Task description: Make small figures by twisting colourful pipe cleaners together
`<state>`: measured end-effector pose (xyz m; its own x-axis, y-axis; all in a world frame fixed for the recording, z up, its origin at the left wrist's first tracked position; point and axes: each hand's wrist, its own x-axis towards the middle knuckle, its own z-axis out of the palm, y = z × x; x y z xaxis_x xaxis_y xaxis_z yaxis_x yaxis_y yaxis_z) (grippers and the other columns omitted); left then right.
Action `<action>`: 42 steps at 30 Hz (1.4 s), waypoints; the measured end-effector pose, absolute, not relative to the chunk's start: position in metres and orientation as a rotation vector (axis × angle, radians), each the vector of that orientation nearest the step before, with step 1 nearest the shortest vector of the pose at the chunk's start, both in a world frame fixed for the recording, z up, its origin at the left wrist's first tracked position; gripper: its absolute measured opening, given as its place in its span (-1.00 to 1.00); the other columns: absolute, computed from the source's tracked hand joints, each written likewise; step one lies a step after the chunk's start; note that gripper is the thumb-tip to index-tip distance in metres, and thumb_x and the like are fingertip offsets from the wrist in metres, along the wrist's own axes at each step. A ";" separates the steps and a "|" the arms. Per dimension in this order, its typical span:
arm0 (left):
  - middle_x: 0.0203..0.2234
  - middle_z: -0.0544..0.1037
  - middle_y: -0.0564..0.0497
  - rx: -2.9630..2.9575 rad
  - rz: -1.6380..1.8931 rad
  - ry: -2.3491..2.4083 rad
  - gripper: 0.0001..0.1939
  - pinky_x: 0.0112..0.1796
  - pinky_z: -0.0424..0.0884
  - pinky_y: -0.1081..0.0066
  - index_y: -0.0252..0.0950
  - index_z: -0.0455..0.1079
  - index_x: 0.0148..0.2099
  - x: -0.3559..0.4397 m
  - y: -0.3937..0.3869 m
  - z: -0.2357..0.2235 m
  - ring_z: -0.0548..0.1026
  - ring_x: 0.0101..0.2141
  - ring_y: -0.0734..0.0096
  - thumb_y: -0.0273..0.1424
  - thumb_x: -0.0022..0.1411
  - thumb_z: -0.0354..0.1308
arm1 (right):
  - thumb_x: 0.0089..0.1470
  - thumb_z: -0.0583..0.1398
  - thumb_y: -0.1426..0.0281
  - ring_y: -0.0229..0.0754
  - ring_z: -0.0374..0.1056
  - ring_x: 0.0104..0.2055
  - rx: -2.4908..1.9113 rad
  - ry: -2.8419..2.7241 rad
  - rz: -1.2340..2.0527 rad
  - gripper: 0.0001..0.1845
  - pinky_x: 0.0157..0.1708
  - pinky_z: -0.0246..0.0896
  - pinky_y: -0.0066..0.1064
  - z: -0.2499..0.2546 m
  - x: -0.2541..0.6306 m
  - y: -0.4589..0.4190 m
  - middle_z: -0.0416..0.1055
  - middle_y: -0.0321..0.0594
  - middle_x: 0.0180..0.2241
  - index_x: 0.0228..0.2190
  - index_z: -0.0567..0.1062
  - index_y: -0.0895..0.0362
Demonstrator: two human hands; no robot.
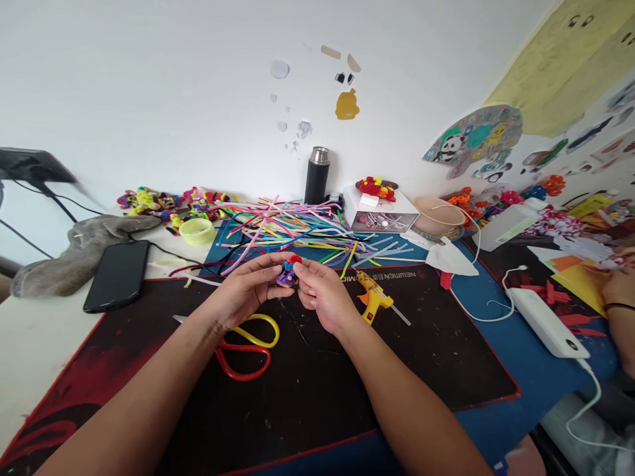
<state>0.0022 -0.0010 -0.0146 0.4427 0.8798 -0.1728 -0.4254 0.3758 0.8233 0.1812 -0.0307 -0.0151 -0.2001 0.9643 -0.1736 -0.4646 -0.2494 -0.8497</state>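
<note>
A small pipe-cleaner figure [286, 274], purple and blue with a red top, is pinched between both hands above the black mat. My left hand [251, 285] curls its thumb and fingers around the figure's left side. On the other side, my right hand [320, 291] grips its upper right part with thumb and bent fingers. Scissors [243, 360] with one yellow and one red handle lie partly beneath my left wrist. To the right of my right hand rests a yellow hot glue gun [374, 301] with a clear glue stick poking out of its back.
Loose coloured pipe cleaners [288, 225] are heaped behind the hands. A black thermos [317, 175] and a white box [380, 210] stand by the wall. Left lie a phone [116, 274] and yellow tape roll [197, 231]; right, a white power bank [548, 322] and another person's arm [620, 297].
</note>
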 end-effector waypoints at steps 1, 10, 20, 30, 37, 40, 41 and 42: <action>-0.08 0.67 -0.15 0.785 0.924 0.683 -0.70 -0.24 0.75 0.30 -0.34 0.67 0.04 0.002 -0.001 -0.014 0.65 -0.27 0.33 -0.56 0.27 0.35 | -0.01 0.50 0.09 -0.44 -0.20 -0.65 -0.896 -0.816 1.675 -0.53 -0.61 -0.40 -0.46 -0.015 0.181 -0.031 0.02 -0.58 -0.64 -0.21 0.56 0.14; -0.07 0.68 -0.11 0.771 0.948 0.656 -0.74 -0.29 0.75 0.35 -0.35 0.66 -0.03 0.003 0.000 -0.015 0.67 -0.30 0.35 -0.58 0.21 0.39 | 0.00 0.49 0.03 -0.43 -0.17 -0.65 -0.888 -0.853 1.670 -0.47 -0.62 -0.39 -0.45 -0.014 0.180 -0.032 0.04 -0.58 -0.64 -0.19 0.55 0.14; -0.12 0.73 -0.10 0.628 0.991 0.572 -0.73 -0.31 0.73 0.44 -0.32 0.63 -0.01 0.000 0.004 -0.013 0.72 -0.27 0.33 -0.61 0.26 0.34 | 0.10 0.42 -0.03 -0.45 -0.12 -0.69 -0.830 -0.867 1.698 -0.49 -0.63 -0.40 -0.44 -0.016 0.179 -0.033 0.10 -0.55 -0.65 -0.39 0.38 0.10; -0.17 0.73 -0.10 0.620 1.000 0.618 -0.72 -0.32 0.73 0.41 -0.35 0.63 0.00 0.002 0.002 -0.011 0.70 -0.34 0.36 -0.65 0.27 0.28 | 0.04 0.46 0.08 -0.44 -0.14 -0.68 -0.845 -0.837 1.717 -0.55 -0.62 -0.41 -0.45 -0.018 0.179 -0.032 0.09 -0.58 -0.66 -0.22 0.51 0.13; -0.18 0.73 -0.12 0.600 1.012 0.647 -0.72 -0.35 0.73 0.40 -0.39 0.64 -0.01 0.002 0.002 -0.010 0.69 -0.37 0.36 -0.67 0.27 0.27 | 0.05 0.47 0.12 -0.44 -0.14 -0.67 -0.844 -0.835 1.712 -0.56 -0.61 -0.41 -0.45 -0.018 0.179 -0.033 0.09 -0.58 -0.66 -0.19 0.52 0.13; -0.18 0.73 -0.12 0.596 1.016 0.655 -0.73 -0.34 0.73 0.42 -0.38 0.64 -0.02 0.003 0.001 -0.010 0.70 -0.37 0.37 -0.68 0.28 0.26 | 0.04 0.47 0.12 -0.44 -0.14 -0.67 -0.847 -0.833 1.713 -0.56 -0.61 -0.41 -0.45 -0.018 0.179 -0.033 0.09 -0.58 -0.66 -0.19 0.52 0.13; -0.19 0.73 -0.11 0.594 1.017 0.656 -0.73 -0.34 0.73 0.42 -0.38 0.64 -0.03 0.004 0.001 -0.010 0.70 -0.37 0.37 -0.68 0.28 0.26 | 0.04 0.47 0.12 -0.44 -0.14 -0.66 -0.847 -0.833 1.713 -0.56 -0.61 -0.41 -0.45 -0.018 0.179 -0.033 0.09 -0.58 -0.66 -0.20 0.52 0.13; -0.19 0.73 -0.10 0.591 1.020 0.657 -0.73 -0.34 0.73 0.42 -0.37 0.65 -0.03 0.004 0.001 -0.009 0.70 -0.37 0.37 -0.68 0.28 0.26 | 0.04 0.47 0.12 -0.44 -0.14 -0.66 -0.848 -0.833 1.711 -0.56 -0.61 -0.40 -0.45 -0.018 0.179 -0.033 0.09 -0.58 -0.66 -0.20 0.52 0.13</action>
<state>0.0038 0.0012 -0.0094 0.3694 0.9037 -0.2167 -0.5709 0.4047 0.7143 0.1785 -0.0326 -0.0177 -0.2439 0.9582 -0.1497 -0.4730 -0.2523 -0.8441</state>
